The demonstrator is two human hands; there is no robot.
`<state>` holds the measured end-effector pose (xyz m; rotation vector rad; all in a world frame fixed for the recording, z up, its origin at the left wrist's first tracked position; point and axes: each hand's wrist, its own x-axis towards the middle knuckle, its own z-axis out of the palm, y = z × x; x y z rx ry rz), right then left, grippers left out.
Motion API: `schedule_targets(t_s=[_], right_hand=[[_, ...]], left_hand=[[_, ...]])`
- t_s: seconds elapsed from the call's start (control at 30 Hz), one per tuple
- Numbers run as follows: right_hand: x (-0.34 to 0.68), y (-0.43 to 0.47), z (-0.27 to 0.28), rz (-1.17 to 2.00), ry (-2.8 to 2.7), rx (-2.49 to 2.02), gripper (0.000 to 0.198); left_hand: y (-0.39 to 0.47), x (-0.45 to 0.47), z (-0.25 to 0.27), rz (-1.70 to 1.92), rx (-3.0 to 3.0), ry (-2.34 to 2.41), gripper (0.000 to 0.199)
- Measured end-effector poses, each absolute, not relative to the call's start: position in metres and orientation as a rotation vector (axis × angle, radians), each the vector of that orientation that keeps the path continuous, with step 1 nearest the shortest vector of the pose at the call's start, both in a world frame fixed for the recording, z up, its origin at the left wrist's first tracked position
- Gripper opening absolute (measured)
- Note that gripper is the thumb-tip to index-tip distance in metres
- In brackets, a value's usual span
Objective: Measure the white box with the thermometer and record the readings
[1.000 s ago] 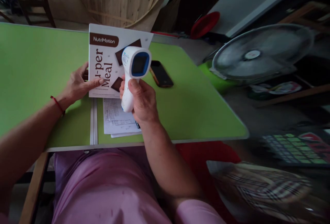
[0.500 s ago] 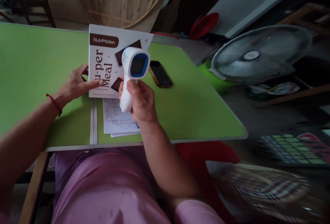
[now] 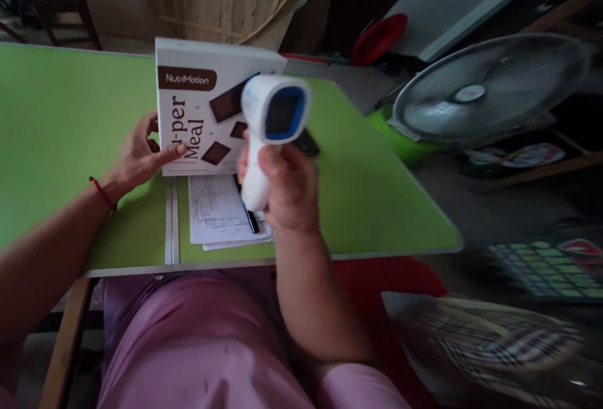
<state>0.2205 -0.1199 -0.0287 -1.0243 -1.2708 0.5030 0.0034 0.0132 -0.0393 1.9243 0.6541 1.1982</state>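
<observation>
Left of center in the frame, a person's left hand [image 3: 140,156] is pinching the left edge of a white NutriMotion box [image 3: 183,114], thumb lying across its front, fingers curling partly out of sight. At center, the right hand [image 3: 294,186] is wrapping its grip snugly around the handle of a white thermometer [image 3: 258,136], slightly blurred, its blue-rimmed screen facing the wearer. The box is standing upright over a green worktop [image 3: 386,208], with papers [image 3: 205,211] and a dark pen [image 3: 253,220] showing below it and a phone [image 3: 308,143] lying partly hidden behind the right hand. The carton is probably feeling light and stiff, its side edges offering safer holds than its dentable panels; the hard, likely smooth thermometer is best suiting a handle hold.
</observation>
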Motion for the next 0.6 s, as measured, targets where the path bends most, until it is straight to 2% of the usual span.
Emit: schedule_targets(t_s=[0.17, 0.33, 0.47, 0.6], right_hand=[[0.276, -0.136, -0.029, 0.195, -1.323, -1.312, 0.052], [0.317, -0.127, -0.061, 0.025, -1.361, -1.792, 0.058], [0.322, -0.12, -0.081, -0.085, -1.427, -1.979, 0.043], [0.313, -0.124, -0.076, -0.248, -1.46, -1.982, 0.033]], left_hand=[[0.021, -0.003, -0.039, 1.301, 2.003, 0.724, 0.075], [0.028, -0.005, -0.045, 1.201, 2.068, 0.822, 0.081], [0.029, -0.007, -0.044, 1.162, 2.179, 0.866, 0.075], [0.018, -0.011, -0.031, 1.096, 2.286, 1.026, 0.088]])
